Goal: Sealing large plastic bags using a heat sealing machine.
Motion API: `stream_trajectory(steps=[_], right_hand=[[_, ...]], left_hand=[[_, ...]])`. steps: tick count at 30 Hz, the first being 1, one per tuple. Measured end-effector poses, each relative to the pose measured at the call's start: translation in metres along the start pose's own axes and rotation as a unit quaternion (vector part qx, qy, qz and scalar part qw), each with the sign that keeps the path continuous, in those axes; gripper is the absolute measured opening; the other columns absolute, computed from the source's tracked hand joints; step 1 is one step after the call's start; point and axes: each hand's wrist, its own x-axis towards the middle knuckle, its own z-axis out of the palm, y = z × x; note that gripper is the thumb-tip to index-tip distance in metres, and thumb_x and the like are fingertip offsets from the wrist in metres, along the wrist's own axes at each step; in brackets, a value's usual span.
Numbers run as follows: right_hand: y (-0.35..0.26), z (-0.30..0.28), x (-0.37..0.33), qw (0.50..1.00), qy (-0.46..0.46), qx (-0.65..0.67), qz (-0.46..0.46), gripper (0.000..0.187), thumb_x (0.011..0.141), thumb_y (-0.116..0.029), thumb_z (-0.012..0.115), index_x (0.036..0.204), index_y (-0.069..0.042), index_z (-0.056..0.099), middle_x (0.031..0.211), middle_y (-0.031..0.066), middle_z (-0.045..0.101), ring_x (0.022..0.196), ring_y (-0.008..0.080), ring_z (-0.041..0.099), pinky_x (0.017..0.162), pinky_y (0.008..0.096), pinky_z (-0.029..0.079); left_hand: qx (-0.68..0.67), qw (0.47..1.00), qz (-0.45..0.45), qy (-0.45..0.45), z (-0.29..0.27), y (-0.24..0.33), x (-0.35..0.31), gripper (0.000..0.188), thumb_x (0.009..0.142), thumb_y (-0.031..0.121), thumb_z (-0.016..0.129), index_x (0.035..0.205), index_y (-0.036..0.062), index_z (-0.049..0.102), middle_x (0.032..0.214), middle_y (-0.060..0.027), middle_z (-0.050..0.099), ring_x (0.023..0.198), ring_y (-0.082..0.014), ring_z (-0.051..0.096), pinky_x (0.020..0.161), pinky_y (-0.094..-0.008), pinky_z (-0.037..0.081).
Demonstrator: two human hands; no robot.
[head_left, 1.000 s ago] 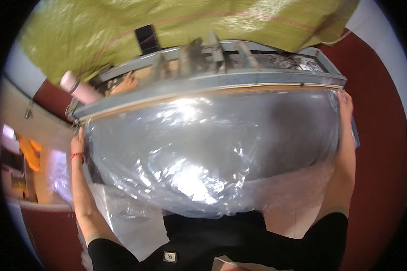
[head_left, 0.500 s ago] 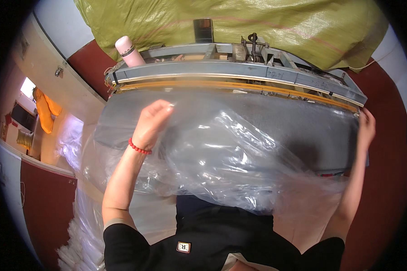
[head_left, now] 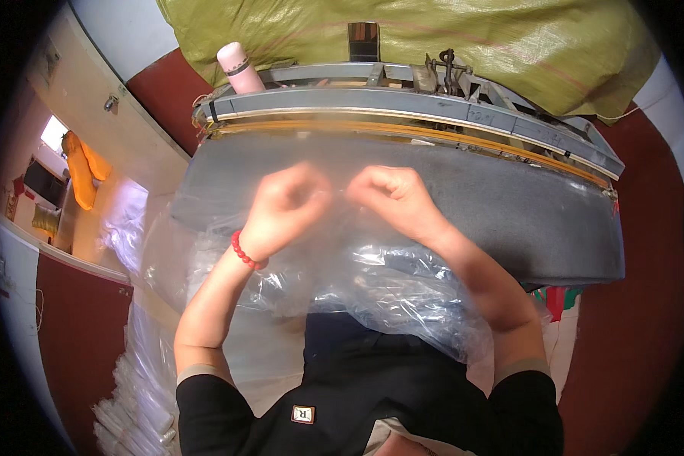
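Clear plastic film (head_left: 410,285) lies in shiny folds over the front of a long dark grey padded surface (head_left: 539,220) and hangs toward my body. Above the middle of that surface, my left hand (head_left: 287,207), with red beads at its wrist, is closed in a blurred pinch on the film. Facing it a short gap away, my right hand (head_left: 395,199) has thumb and fingers pinched together, also at the film. The film's edge between the two hands is hazy and hard to make out.
Behind the pad runs a grey metal frame (head_left: 342,99) with orange strips (head_left: 342,125), a pink bottle (head_left: 239,70), a dark phone-like slab (head_left: 364,42) and a metal clamp (head_left: 448,72). A yellow-green woven sheet (head_left: 509,45) covers the back. More plastic (head_left: 133,395) is piled at lower left.
My right hand has come from the pad's far right corner to the middle, beside my left hand. My left hand has shifted slightly right and lower. The film has slid off the pad's right part.
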Motion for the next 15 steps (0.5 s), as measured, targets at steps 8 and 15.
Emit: stream_trajectory(steps=[8,15], right_hand=[[0.03,0.008,-0.005,0.995,0.014,0.078,0.066,0.013,0.083,-0.007,0.053,0.095,-0.005,0.056,0.075,0.0003,0.057,0.064,0.0075,0.053,0.054,0.0191,0.04],[0.051,-0.11,-0.073,0.948,0.309,-0.03,0.066,0.007,0.087,-0.012,0.047,0.085,-0.01,0.054,0.071,-0.003,0.05,0.058,0.0033,0.044,0.049,0.0171,0.036]], left_hand=[[0.277,0.941,0.166,0.105,0.024,-0.002,0.002,0.01,0.068,0.0,0.061,0.068,0.0028,0.051,0.06,-0.0068,0.051,0.05,-0.0146,0.051,0.045,-0.0258,0.038],[0.045,0.959,-0.019,-0.279,0.015,-0.045,-0.066,0.01,0.068,0.002,0.051,0.076,0.0022,0.057,0.067,-0.0107,0.054,0.061,-0.0246,0.054,0.055,-0.0321,0.043]])
